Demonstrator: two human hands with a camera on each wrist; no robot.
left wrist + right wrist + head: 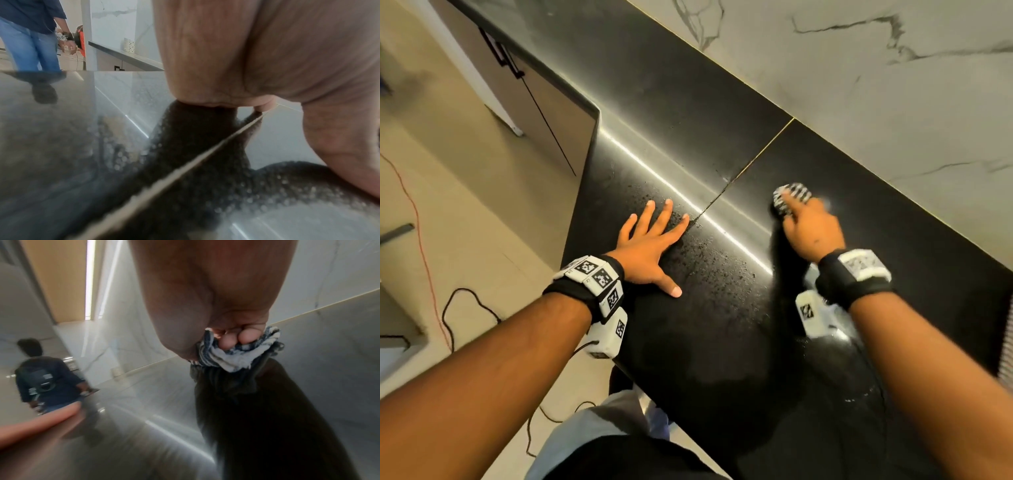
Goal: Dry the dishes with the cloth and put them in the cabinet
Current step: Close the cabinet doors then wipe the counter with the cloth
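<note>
A bunched blue-and-white striped cloth (791, 197) lies on the black countertop (688, 102), pressed down under my right hand (810, 226). In the right wrist view the fingertips (236, 339) curl into the cloth (236, 358) and grip it against the counter. My left hand (654, 246) rests flat on the counter to the left, fingers spread and straight, holding nothing. Its palm (246, 56) fills the left wrist view, above the glossy counter (61, 146). No dishes are in view.
Water droplets (705, 246) speckle the counter around a seam (753, 164). A marble backsplash (859, 85) rises behind. Lower cabinet doors (551, 113) with a black handle stand at the left, cables (448, 308) lie on the floor. Another person (30, 32) stands further off.
</note>
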